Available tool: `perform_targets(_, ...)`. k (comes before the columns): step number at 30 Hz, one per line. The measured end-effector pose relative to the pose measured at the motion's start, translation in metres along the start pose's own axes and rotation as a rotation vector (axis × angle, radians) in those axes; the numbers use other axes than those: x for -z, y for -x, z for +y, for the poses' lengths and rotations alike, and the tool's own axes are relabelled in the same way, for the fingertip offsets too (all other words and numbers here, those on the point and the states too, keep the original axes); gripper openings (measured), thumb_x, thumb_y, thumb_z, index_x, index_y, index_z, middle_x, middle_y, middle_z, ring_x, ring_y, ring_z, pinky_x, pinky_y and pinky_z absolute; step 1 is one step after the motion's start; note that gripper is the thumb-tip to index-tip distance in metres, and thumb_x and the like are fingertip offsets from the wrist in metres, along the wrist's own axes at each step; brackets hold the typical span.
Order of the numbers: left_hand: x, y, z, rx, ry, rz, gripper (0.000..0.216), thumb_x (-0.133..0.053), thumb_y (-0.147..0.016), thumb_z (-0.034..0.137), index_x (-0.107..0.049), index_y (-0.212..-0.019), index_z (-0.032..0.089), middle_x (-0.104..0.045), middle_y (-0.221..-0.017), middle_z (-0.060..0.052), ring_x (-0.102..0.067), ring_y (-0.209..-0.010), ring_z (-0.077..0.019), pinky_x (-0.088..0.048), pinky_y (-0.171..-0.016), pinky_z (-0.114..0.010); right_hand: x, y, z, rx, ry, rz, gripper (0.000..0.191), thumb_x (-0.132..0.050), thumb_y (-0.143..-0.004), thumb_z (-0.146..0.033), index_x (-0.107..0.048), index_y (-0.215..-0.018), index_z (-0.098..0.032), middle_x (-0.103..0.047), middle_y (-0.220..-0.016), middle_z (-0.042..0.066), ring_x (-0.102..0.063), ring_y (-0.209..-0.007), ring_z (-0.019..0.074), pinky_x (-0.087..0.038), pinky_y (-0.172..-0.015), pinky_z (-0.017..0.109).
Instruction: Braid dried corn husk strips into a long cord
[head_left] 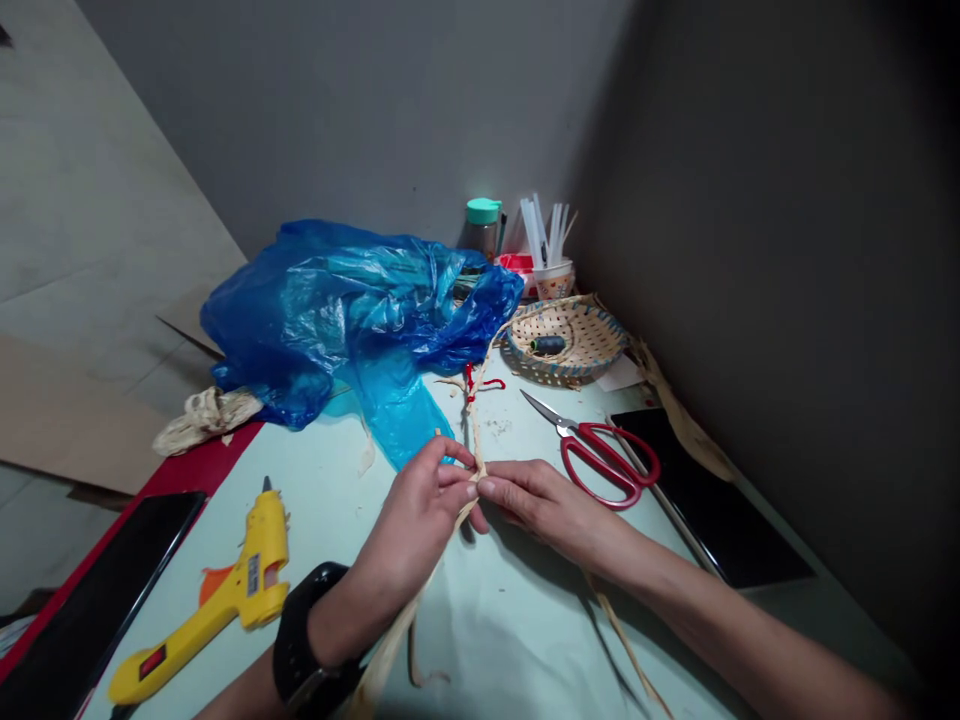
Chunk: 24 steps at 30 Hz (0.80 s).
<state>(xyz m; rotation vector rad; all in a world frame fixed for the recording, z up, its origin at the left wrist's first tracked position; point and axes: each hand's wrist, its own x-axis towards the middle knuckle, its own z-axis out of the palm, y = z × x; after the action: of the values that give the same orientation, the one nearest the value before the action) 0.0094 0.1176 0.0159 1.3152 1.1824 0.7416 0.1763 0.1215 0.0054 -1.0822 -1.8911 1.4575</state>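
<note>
My left hand (420, 520) and my right hand (544, 505) meet fingertip to fingertip over the pale green table (510, 610). Both pinch a braided cord of dried husk strips (475, 425) at its near end. The braid runs away from me toward a red tie (471, 380) and the woven basket (592, 345). Loose husk strips (390, 650) trail back under my left wrist, which wears a black watch (307, 640).
Red-handled scissors (607, 455) lie right of my hands. A yellow glue gun (217, 600) lies at the left. A blue plastic bag (352, 310) and a husk bundle (206, 415) sit behind. A cup of glue sticks (551, 265) and a green-lidded jar (484, 225) stand by the wall.
</note>
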Motion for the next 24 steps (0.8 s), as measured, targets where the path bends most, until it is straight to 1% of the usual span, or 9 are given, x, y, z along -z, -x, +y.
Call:
perform_targets(3, 0.000, 0.000, -0.003, -0.093, -0.171, 0.040, 0.010, -0.045, -0.086, 0.022, -0.045, -0.096, 0.021, -0.062, -0.061, 0.002, -0.059, -0.060, -0.0145, -0.042, -0.061, -0.026, -0.001, 0.001, 0.001, 0.017, 0.076, 0.081, 0.039, -0.038, -0.096, -0.034, -0.063, -0.074, -0.014, -0.049, -0.064, -0.003, -0.041, -0.062, 0.0094, -0.030, -0.059, 0.021)
perform_targets(5, -0.001, 0.000, -0.005, -0.130, -0.234, 0.056, 0.010, -0.044, -0.086, 0.020, -0.044, -0.096, 0.022, -0.063, -0.063, 0.003, -0.059, -0.058, -0.0143, -0.042, -0.061, -0.027, -0.003, 0.001, 0.003, -0.011, 0.096, 0.143, 0.036, -0.041, -0.094, -0.033, -0.062, -0.072, -0.015, -0.049, -0.060, -0.003, -0.041, -0.059, 0.0093, -0.029, -0.056, 0.021)
perform_targets(8, -0.004, 0.001, -0.004, -0.163, -0.266, 0.082, 0.012, -0.045, -0.084, 0.018, -0.043, -0.095, 0.022, -0.062, -0.060, 0.004, -0.059, -0.056, -0.0149, -0.042, -0.059, -0.027, -0.007, 0.001, 0.005, -0.050, 0.059, 0.179, 0.037, -0.041, -0.093, -0.034, -0.063, -0.070, -0.015, -0.052, -0.056, -0.003, -0.041, -0.054, 0.0091, -0.029, -0.054, 0.021)
perform_targets(12, -0.005, 0.003, 0.000, -0.162, -0.270, 0.081, 0.011, -0.047, -0.084, 0.019, -0.045, -0.095, 0.023, -0.066, -0.063, 0.002, -0.062, -0.058, -0.0167, -0.042, -0.058, -0.026, -0.011, 0.002, 0.005, -0.054, -0.022, 0.207, 0.037, -0.041, -0.092, -0.030, -0.066, -0.071, -0.014, -0.059, -0.062, 0.000, -0.043, -0.056, 0.0097, -0.031, -0.055, 0.021)
perform_targets(14, -0.002, 0.004, 0.003, -0.193, -0.427, 0.095, 0.007, -0.047, -0.086, 0.022, -0.052, -0.091, 0.022, -0.068, -0.064, 0.000, -0.062, -0.060, -0.0180, -0.040, -0.058, -0.027, -0.011, 0.002, 0.005, -0.057, -0.036, 0.241, 0.035, -0.042, -0.090, -0.028, -0.065, -0.068, -0.014, -0.058, -0.060, 0.000, -0.043, -0.056, 0.0097, -0.030, -0.054, 0.021)
perform_targets(18, 0.005, 0.009, 0.009, -0.292, -0.811, 0.133, 0.025, -0.043, -0.090, 0.026, -0.065, -0.078, 0.022, -0.069, -0.071, -0.004, -0.062, -0.067, -0.0195, -0.039, -0.062, -0.029, -0.012, 0.004, 0.007, -0.066, 0.009, 0.305, 0.033, -0.045, -0.088, -0.028, -0.060, -0.062, -0.014, -0.049, -0.055, -0.002, -0.039, -0.054, 0.0094, -0.027, -0.052, 0.022)
perform_targets(20, 0.004, 0.012, 0.010, -0.352, -0.874, 0.140, 0.026, -0.044, -0.090, 0.025, -0.067, -0.078, 0.021, -0.069, -0.075, -0.004, -0.062, -0.070, -0.0191, -0.041, -0.064, -0.029, -0.013, 0.004, 0.008, -0.064, 0.026, 0.311, 0.032, -0.045, -0.088, -0.028, -0.058, -0.061, -0.015, -0.046, -0.054, -0.003, -0.037, -0.054, 0.0093, -0.025, -0.052, 0.022)
perform_targets(22, -0.002, 0.017, 0.008, -0.418, -0.919, 0.147, 0.024, -0.045, -0.089, 0.021, -0.067, -0.077, 0.020, -0.067, -0.073, -0.004, -0.061, -0.068, -0.0176, -0.043, -0.063, -0.028, -0.014, 0.003, 0.008, -0.060, 0.012, 0.302, 0.033, -0.046, -0.088, -0.029, -0.054, -0.059, -0.015, -0.042, -0.054, -0.004, -0.035, -0.055, 0.0091, -0.024, -0.051, 0.023)
perform_targets(24, -0.011, 0.022, 0.003, -0.539, -1.001, 0.165, 0.024, -0.044, -0.087, 0.015, -0.066, -0.076, 0.019, -0.066, -0.071, -0.004, -0.060, -0.065, -0.0172, -0.045, -0.060, -0.027, -0.014, 0.003, 0.008, -0.057, -0.056, 0.277, 0.034, -0.047, -0.088, -0.031, -0.050, -0.058, -0.015, -0.037, -0.054, -0.005, -0.031, -0.055, 0.0087, -0.022, -0.051, 0.023)
